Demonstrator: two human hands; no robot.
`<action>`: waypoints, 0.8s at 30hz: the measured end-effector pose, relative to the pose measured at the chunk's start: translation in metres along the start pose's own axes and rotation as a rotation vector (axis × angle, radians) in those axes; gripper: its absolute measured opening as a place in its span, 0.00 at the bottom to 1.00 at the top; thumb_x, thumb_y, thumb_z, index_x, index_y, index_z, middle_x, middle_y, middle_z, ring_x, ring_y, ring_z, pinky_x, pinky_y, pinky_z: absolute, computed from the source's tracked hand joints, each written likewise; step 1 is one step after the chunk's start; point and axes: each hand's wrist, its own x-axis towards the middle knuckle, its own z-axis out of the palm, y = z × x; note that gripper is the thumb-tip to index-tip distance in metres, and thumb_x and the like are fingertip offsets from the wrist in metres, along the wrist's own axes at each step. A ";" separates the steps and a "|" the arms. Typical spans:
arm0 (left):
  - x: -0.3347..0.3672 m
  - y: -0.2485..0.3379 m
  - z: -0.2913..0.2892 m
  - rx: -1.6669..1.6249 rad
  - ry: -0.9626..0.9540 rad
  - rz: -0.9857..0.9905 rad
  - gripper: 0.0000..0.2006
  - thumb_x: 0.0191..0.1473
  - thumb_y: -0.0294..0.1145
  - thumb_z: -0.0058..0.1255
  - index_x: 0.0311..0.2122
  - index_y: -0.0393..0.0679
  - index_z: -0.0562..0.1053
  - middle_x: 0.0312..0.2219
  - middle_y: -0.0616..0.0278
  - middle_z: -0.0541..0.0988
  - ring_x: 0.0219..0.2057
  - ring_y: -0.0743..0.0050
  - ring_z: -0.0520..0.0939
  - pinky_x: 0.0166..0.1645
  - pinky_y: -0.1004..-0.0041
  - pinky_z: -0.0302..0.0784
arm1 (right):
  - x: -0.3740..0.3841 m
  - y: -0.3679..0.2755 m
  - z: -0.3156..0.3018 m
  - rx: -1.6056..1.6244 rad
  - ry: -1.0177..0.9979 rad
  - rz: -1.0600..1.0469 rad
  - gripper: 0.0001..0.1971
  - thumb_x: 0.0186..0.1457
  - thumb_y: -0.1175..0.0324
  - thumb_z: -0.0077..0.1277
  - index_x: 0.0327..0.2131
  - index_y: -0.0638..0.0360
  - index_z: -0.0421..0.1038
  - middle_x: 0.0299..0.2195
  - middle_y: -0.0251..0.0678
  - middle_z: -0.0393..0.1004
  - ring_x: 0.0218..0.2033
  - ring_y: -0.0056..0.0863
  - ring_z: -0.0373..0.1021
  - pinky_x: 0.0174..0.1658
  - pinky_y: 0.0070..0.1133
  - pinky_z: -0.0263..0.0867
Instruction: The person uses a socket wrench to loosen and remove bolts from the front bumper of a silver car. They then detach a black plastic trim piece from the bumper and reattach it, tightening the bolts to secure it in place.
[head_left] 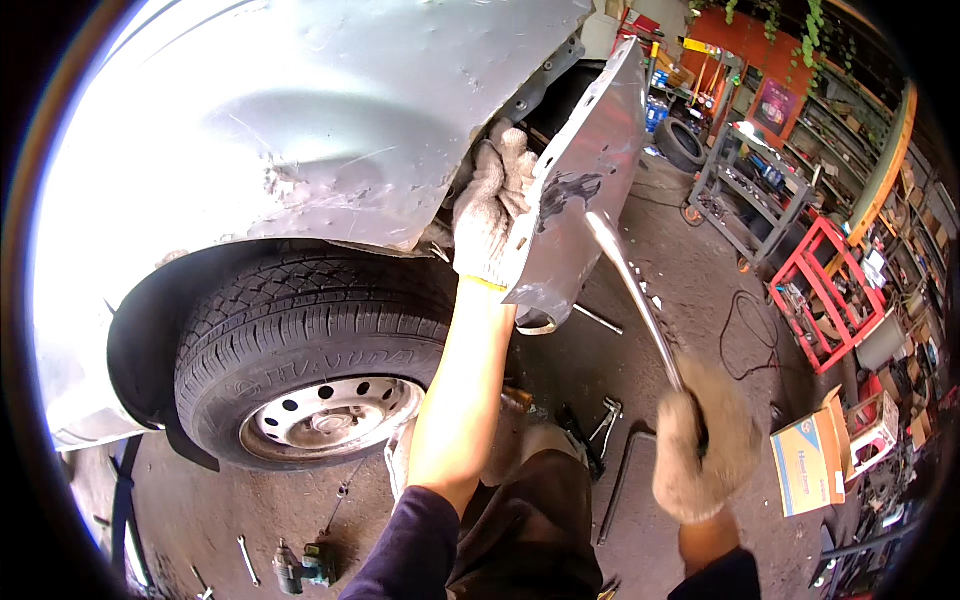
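My left hand (492,205), in a pale knit glove, reaches into the gap between the silver fender (360,130) and a bent silver body panel (590,170). Its fingers are curled close behind the panel's flanged edge; whatever they hold is hidden. Dark scraped marks cover the panel's outer face. My right hand (705,440), gloved too and blurred by motion, is closed round a long shiny metal bar (640,290). The bar's thicker far end is close to the scraped area; whether it touches I cannot tell. Dents and scuffs mark the fender.
Below the fender stands a tyre (310,310) on a steel wheel. On the floor are a cordless power tool (305,567), a wrench (248,560) and a dark bent bar (622,485). To the right stand a grey cart (750,190), a red cart (828,295) and a cardboard box (808,465).
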 end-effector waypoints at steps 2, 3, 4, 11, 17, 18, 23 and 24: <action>0.001 -0.001 -0.001 0.068 -0.016 0.039 0.17 0.72 0.33 0.38 0.58 0.34 0.68 0.47 0.49 0.81 0.45 0.59 0.85 0.45 0.65 0.86 | 0.037 -0.009 0.013 -0.141 -0.014 -0.232 0.12 0.58 0.75 0.55 0.45 0.64 0.78 0.40 0.47 0.81 0.36 0.42 0.80 0.39 0.29 0.75; 0.001 -0.002 -0.002 0.138 0.199 0.129 0.18 0.72 0.33 0.38 0.60 0.34 0.67 0.50 0.49 0.80 0.46 0.64 0.84 0.41 0.76 0.85 | 0.054 -0.009 0.023 -0.010 0.039 -0.223 0.11 0.58 0.76 0.55 0.44 0.65 0.77 0.39 0.46 0.81 0.34 0.41 0.80 0.36 0.28 0.75; 0.002 -0.002 -0.002 0.118 0.152 0.106 0.19 0.72 0.33 0.38 0.61 0.34 0.66 0.51 0.49 0.79 0.46 0.66 0.84 0.40 0.80 0.84 | 0.066 -0.012 0.029 -0.070 0.009 -0.261 0.10 0.57 0.76 0.55 0.43 0.64 0.77 0.37 0.45 0.81 0.31 0.41 0.79 0.34 0.29 0.75; 0.000 -0.002 -0.001 0.262 0.146 0.095 0.19 0.71 0.31 0.43 0.61 0.33 0.69 0.47 0.50 0.81 0.35 0.79 0.82 0.28 0.97 0.72 | 0.100 -0.025 0.067 -0.158 -0.099 -0.121 0.08 0.56 0.72 0.56 0.40 0.59 0.74 0.24 0.43 0.77 0.23 0.42 0.75 0.28 0.33 0.72; 0.000 0.000 0.006 0.172 0.153 0.075 0.18 0.69 0.25 0.44 0.61 0.32 0.69 0.48 0.45 0.80 0.30 0.84 0.78 0.28 0.98 0.71 | 0.106 -0.028 0.084 -0.209 -0.099 -0.123 0.04 0.57 0.70 0.51 0.30 0.56 0.67 0.21 0.45 0.74 0.25 0.47 0.75 0.27 0.39 0.70; 0.001 0.000 0.007 0.174 0.181 0.090 0.18 0.69 0.25 0.44 0.61 0.32 0.69 0.49 0.45 0.80 0.31 0.84 0.78 0.28 0.97 0.71 | 0.107 -0.027 0.084 -0.222 -0.103 -0.133 0.04 0.57 0.70 0.51 0.30 0.56 0.67 0.21 0.45 0.74 0.25 0.47 0.75 0.27 0.39 0.70; 0.003 -0.004 0.010 0.217 0.202 0.145 0.16 0.69 0.24 0.43 0.59 0.31 0.70 0.49 0.43 0.80 0.34 0.81 0.82 0.28 0.97 0.71 | 0.108 -0.028 0.084 -0.294 -0.065 -0.198 0.04 0.56 0.70 0.52 0.32 0.55 0.68 0.21 0.41 0.74 0.23 0.44 0.75 0.25 0.37 0.70; 0.003 -0.003 0.010 0.227 0.175 0.149 0.16 0.69 0.24 0.43 0.58 0.30 0.71 0.48 0.43 0.80 0.34 0.80 0.83 0.27 0.97 0.71 | 0.108 -0.028 0.084 -0.324 -0.066 -0.223 0.05 0.54 0.68 0.53 0.32 0.57 0.69 0.22 0.41 0.74 0.23 0.42 0.76 0.24 0.35 0.70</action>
